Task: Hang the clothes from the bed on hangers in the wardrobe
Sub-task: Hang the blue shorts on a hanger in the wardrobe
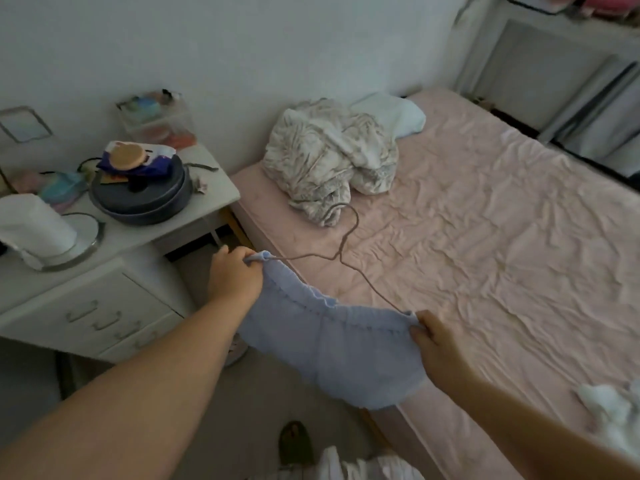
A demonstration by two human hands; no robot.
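Observation:
A light blue garment (332, 348) with a gathered waistband hangs stretched between my two hands over the bed's near edge. My left hand (233, 275) grips its left corner, and my right hand (436, 344) pinches its right corner. A thin brown wire hanger (346, 244) runs between those two corners, its hook rising over the pink bed (502, 244). Another white garment (613, 414) lies on the bed at the lower right. No wardrobe shows in this view.
A crumpled patterned duvet (329, 157) and a pale pillow (391, 114) lie at the head of the bed. To the left stands a white chest of drawers (104, 306) carrying a paper roll (34, 226), a round grey tin (142, 199) and clutter. A slippered foot (294, 443) is on the floor.

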